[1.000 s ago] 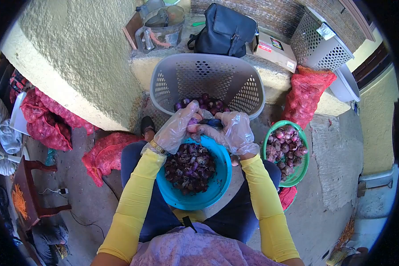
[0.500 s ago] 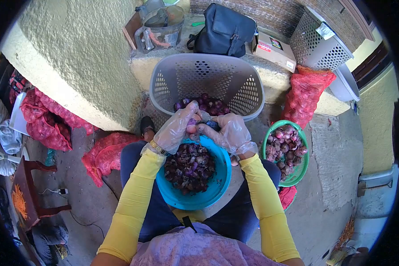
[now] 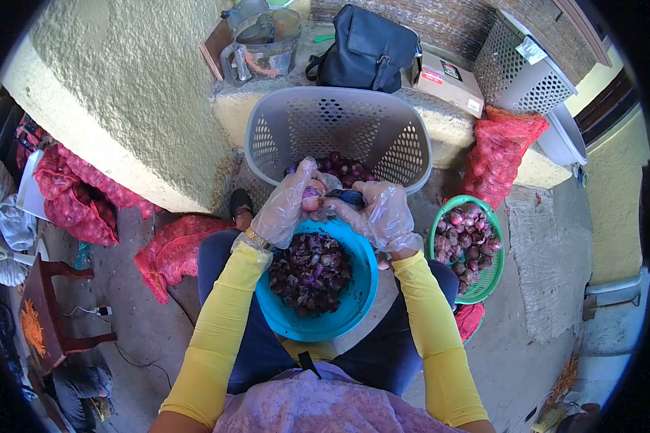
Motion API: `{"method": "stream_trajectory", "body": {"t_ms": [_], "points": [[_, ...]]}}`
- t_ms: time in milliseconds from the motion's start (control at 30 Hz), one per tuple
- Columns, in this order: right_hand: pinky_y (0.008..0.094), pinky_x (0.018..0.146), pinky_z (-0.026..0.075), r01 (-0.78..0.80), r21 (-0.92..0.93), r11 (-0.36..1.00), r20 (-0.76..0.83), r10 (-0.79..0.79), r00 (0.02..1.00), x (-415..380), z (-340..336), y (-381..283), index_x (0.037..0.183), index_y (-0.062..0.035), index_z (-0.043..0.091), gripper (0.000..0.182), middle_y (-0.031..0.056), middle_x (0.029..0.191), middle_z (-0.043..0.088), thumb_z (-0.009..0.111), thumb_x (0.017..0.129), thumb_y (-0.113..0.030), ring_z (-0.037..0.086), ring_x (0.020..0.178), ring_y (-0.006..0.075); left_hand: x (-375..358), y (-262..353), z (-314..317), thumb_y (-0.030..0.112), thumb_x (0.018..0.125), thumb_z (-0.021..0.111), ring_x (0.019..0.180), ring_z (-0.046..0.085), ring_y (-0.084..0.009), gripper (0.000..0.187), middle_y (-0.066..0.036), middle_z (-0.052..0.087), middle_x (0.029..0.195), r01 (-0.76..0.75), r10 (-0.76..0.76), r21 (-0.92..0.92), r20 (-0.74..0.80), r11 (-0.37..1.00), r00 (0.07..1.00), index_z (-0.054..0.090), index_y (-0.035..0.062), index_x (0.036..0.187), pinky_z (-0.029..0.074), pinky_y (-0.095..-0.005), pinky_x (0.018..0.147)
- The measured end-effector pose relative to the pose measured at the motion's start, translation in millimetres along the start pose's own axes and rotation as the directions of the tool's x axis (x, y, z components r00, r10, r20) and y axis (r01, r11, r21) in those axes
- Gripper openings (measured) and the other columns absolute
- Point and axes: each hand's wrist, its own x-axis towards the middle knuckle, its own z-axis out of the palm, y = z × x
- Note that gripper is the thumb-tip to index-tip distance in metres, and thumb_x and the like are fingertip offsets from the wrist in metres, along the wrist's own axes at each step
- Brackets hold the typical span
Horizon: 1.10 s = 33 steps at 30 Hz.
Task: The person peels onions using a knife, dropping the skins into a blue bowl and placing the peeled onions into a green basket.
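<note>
Above the blue bowl [image 3: 316, 285], on the lap: left hand [image 3: 285, 206], gloved, closed round a small shallot [image 3: 312, 193], pinched between thumb and fingertips. Right hand [image 3: 379, 215], gloved, closed on a dark-handled knife [image 3: 345, 198], handle running roughly left to right, blade end toward the shallot; blade itself hidden by fingers. Both hands touching or nearly touching at the bulb, held directly over the bowl, judged so that skins drop among the peelings already filling it. Shallot's long axis not readable: too small, mostly covered by the glove; which end faces the knife cannot be told. Grey basket [image 3: 337, 126] just beyond the hands, tilted toward the person, purple bulbs at its bottom, judged placed for short reach. Green basket [image 3: 487, 278] with more bulbs on the floor beside the right knee. Red mesh sacks [image 3: 500, 155] against the wall. Black bag [image 3: 365, 50] on the ledge behind.
</note>
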Motion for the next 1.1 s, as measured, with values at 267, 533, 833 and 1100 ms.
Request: {"method": "stream_trajectory", "body": {"t_ms": [267, 533, 833, 1100], "points": [[0.0451, 0.062, 0.052, -0.059, 0.001, 0.998, 0.017, 0.059, 0.998, -1, 0, -5, 0.089, -0.0012, 0.078, 0.057, 0.0201, 0.067, 0.066, 0.084, 0.079, -0.057, 0.067, 0.063, 0.0371, 4, -7, -6, 0.051, 0.110, 0.046, 0.080, 0.064, -0.0128, 0.045, -0.007, 0.066, 0.109, -0.005, 0.004, 0.010, 0.072, 1.000, 0.997, 0.059, 0.0079, 0.111, 0.056, -0.0295, 0.070], [0.0471, 0.066, 0.053, -0.062, -0.026, 0.998, 0.064, 0.063, 0.996, 1, 2, -5, 0.089, -0.0012, 0.078, 0.060, 0.0227, 0.071, 0.068, 0.078, 0.083, -0.061, 0.070, 0.070, 0.0399, -1, -1, 2, 0.057, 0.109, 0.045, 0.077, 0.058, -0.0079, 0.058, -0.001, 0.061, 0.089, -0.068, 0.061, 0.130, 0.053, 0.989, 0.997, 0.066, 0.0028, 0.112, 0.051, -0.0248, 0.071], [0.0482, 0.064, 0.054, -0.021, 0.139, 0.990, 0.058, 0.013, 0.998, -3, 19, 11, 0.086, -0.0020, 0.078, 0.058, 0.0243, 0.071, 0.069, 0.073, 0.090, -0.059, 0.070, 0.067, 0.0420, 0, -1, -3, 0.055, 0.109, 0.045, 0.083, 0.062, -0.0097, 0.053, -0.004, 0.064, 0.099, -0.051, 0.042, 0.082, 0.115, 0.995, 0.992, 0.064, 0.0059, 0.111, 0.052, -0.0268, 0.073], [0.0478, 0.063, 0.054, -0.149, 0.197, 0.969, 0.176, 0.114, 0.978, -2, 12, 1, 0.089, -0.0042, 0.079, 0.054, 0.0244, 0.070, 0.066, 0.073, 0.090, -0.057, 0.068, 0.068, 0.0433, 4, -6, -2, 0.053, 0.109, 0.047, 0.088, 0.067, -0.0146, 0.049, -0.008, 0.067, 0.109, -0.013, 0.013, -0.004, 0.093, 1.000, 0.996, 0.061, 0.0066, 0.107, 0.059, -0.0319, 0.083]]}}
